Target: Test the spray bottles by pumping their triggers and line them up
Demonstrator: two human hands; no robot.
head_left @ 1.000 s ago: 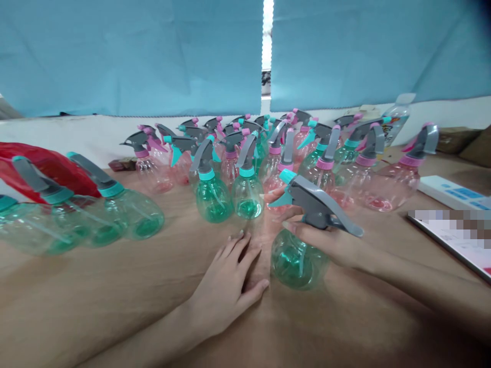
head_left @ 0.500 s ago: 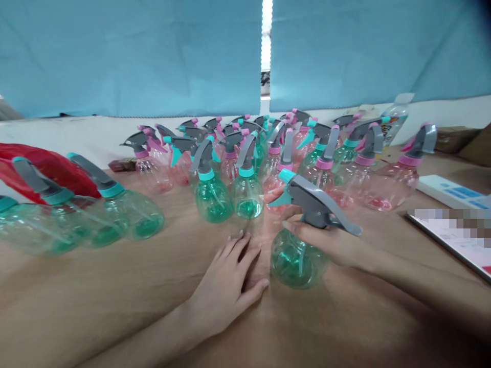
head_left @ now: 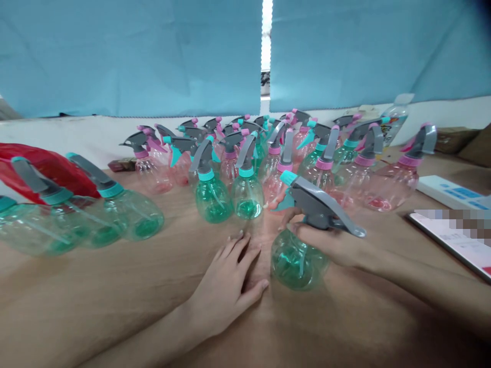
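My right hand [head_left: 326, 243] is closed around the neck of a clear green spray bottle [head_left: 293, 263] with a grey sprayer head and a turquoise nozzle. That bottle stands at the front of the table, its nozzle pointing left and away from me; the fingers are partly hidden behind its neck. Flat on the wooden tabletop [head_left: 146, 301], my left hand [head_left: 226, 281] lies with its fingers spread and holds nothing. Beyond it stand two more green spray bottles, a darker one [head_left: 213, 202] and a paler one [head_left: 247, 197].
Several pink and green spray bottles crowd the back, among them a pink one [head_left: 393, 184]. Several green ones [head_left: 143, 214] stand at left before a red plastic bag [head_left: 49, 168]. On the right are a phone-like device [head_left: 452, 245], a white box [head_left: 452, 191] and a clear bottle [head_left: 397, 120].
A finger of my right hand that stretched forward by the trigger has drawn back toward the neck. The sprayer head has shifted slightly right. My left hand has stayed put.
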